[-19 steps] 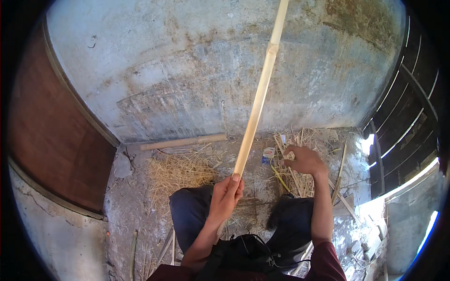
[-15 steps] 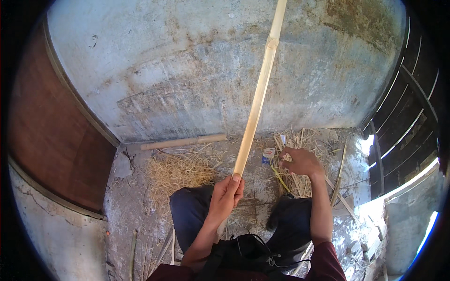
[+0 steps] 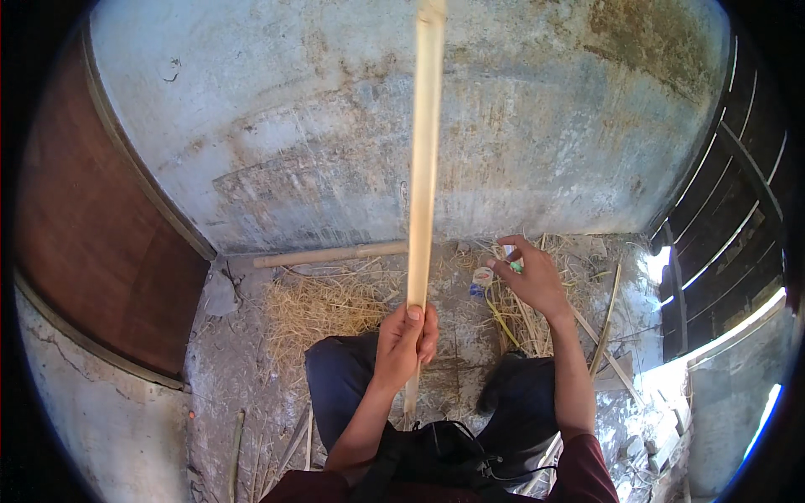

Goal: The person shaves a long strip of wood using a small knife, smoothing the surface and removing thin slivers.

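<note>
My left hand (image 3: 406, 337) is closed round a long split bamboo strip (image 3: 423, 159), pale yellow with a node near the upper edge of the view. The strip stands nearly upright before me, and its lower end shows below my fist. Over the pile of bamboo scraps (image 3: 520, 323) on the right, my right hand (image 3: 532, 279) hovers with thumb and forefinger apart. Its other fingers are partly hidden. Something small and green (image 3: 516, 267) shows at its fingers; what it is I cannot tell. Left of this hand lies a small white and blue packet (image 3: 480, 280).
Curly bamboo shavings (image 3: 323, 310) are heaped on the floor at the left. Behind them a bamboo pole (image 3: 331, 254) lies along the stained wall (image 3: 335, 142). A brown wooden panel (image 3: 101, 226) stands at left, dark slats (image 3: 721, 226) at right. Loose sticks (image 3: 608, 318) lie beside the right forearm.
The bamboo strip has swung left from its slant to nearly upright, and its lower end now shows below my left hand. My right hand has lifted slightly, with its fingers spread wider.
</note>
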{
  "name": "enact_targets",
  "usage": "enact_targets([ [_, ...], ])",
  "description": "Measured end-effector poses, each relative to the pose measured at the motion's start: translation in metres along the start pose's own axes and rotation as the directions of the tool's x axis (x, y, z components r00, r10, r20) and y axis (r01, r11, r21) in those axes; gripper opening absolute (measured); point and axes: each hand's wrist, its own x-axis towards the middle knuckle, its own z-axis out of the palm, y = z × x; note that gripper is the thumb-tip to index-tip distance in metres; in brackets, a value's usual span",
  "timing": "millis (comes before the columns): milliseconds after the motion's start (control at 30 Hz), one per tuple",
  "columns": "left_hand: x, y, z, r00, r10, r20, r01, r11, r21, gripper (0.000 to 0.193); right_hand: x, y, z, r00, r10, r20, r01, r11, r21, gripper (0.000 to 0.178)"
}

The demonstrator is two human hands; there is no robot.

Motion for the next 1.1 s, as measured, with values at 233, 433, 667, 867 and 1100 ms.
enact_targets([
  [233, 0.031, -0.008, -0.002, 0.901, 0.423, -0.100, -0.405, 0.901, 0.156, 0.043, -0.005, -0.016, 0.030, 0.983, -0.183, -0.025, 0.182, 0.933, 0.309, 0.030],
  [433, 0.033, -0.006, -0.005, 0.944, 0.248, -0.217, -0.258, 0.966, -0.016, 0.039, -0.015, -0.033, 0.040, 0.987, -0.161, 0.015, 0.144, 0.922, 0.360, 0.025],
  [667, 0.035, -0.019, -0.012, 0.905, 0.261, -0.334, -0.323, 0.935, -0.144, 0.036, -0.012, -0.035, 0.040, 0.994, -0.090, -0.056, 0.101, 0.963, 0.249, 0.029],
  [867, 0.035, -0.028, -0.017, 0.902, 0.170, -0.397, -0.249, 0.956, -0.154, 0.037, -0.010, -0.030, 0.041, 0.969, -0.246, -0.002, 0.239, 0.940, 0.244, 0.027],
  [1100, 0.036, -0.027, -0.025, 0.897, 0.198, -0.396, -0.249, 0.965, -0.080, 0.038, -0.008, -0.023, 0.054, 0.900, -0.435, 0.021, 0.413, 0.868, 0.278, 0.025],
])
